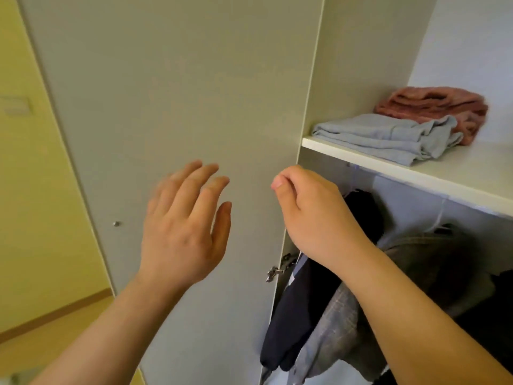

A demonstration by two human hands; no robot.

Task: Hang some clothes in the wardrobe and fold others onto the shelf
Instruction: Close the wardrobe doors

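Both hands are raised and apart, the left hand (183,232) with spread fingers before the wardrobe door (180,93), the right hand (313,212) curled at its edge, gripping or not I cannot tell, while the shelf (388,168) carries a folded grey garment (388,137) beside a pink garment (433,107), and dark clothes (294,323) hang below.

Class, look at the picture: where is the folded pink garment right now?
In the head view, upper right, the pink garment lies on the wardrobe shelf, just behind the folded grey garment and above the hanging clothes.
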